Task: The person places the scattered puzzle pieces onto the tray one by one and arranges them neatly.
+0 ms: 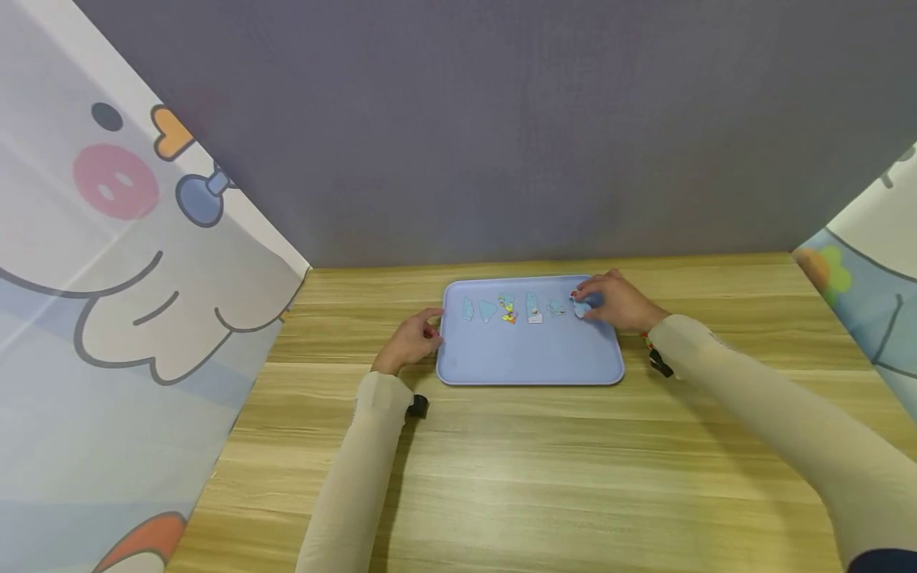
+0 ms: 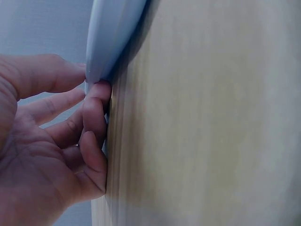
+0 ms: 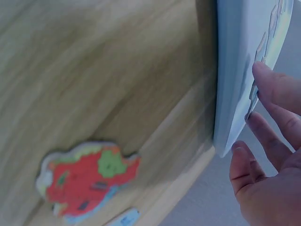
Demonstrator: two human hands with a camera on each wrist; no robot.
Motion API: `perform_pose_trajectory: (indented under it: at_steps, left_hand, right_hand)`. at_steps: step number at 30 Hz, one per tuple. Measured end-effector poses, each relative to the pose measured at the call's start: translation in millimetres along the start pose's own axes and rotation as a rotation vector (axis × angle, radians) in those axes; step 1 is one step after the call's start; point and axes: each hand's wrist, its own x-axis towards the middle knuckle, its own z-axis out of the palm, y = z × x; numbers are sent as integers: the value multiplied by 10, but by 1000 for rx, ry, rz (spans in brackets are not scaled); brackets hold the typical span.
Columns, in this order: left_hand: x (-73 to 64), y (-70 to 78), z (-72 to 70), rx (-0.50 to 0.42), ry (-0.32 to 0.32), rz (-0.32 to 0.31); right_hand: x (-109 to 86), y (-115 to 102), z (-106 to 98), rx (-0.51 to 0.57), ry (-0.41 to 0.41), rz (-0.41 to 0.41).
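A pale blue tray (image 1: 530,358) lies on the table with a row of small puzzle pieces along its far half. My left hand (image 1: 414,341) grips the tray's left rim, thumb on the edge and curled fingers (image 2: 96,113) low against its side. At the row's right end, my right hand (image 1: 618,302) pinches a light blue puzzle piece (image 1: 581,307) at the tray surface. Left of that piece lie a small light blue piece (image 1: 556,307), a tall piece (image 1: 533,306) and a piece with yellow figures (image 1: 508,310).
Two plain light blue pieces, one roughly triangular (image 1: 488,310), lie at the row's left end. A red and green puzzle piece (image 3: 89,181) rests on the wooden table (image 1: 544,477) right of the tray, beside another partly visible piece (image 3: 124,218). A grey panel (image 1: 501,135) stands behind.
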Motion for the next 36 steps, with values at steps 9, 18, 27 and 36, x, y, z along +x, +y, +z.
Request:
perform_pose_trajectory:
  at_steps: [9, 18, 27, 36]
  left_hand:
    - [1, 2, -3, 0, -9, -6]
    - [-1, 11, -1, -2, -9, -8]
    - [0, 0, -3, -12, -12, -18]
    - [-3, 1, -10, -16, -15, -16]
  right_hand:
    - [42, -2, 33, 17, -62, 102]
    - [95, 8, 39, -21, -73, 70]
    - [93, 14, 48, -21, -74, 64]
    - [89, 25, -15, -54, -67, 24]
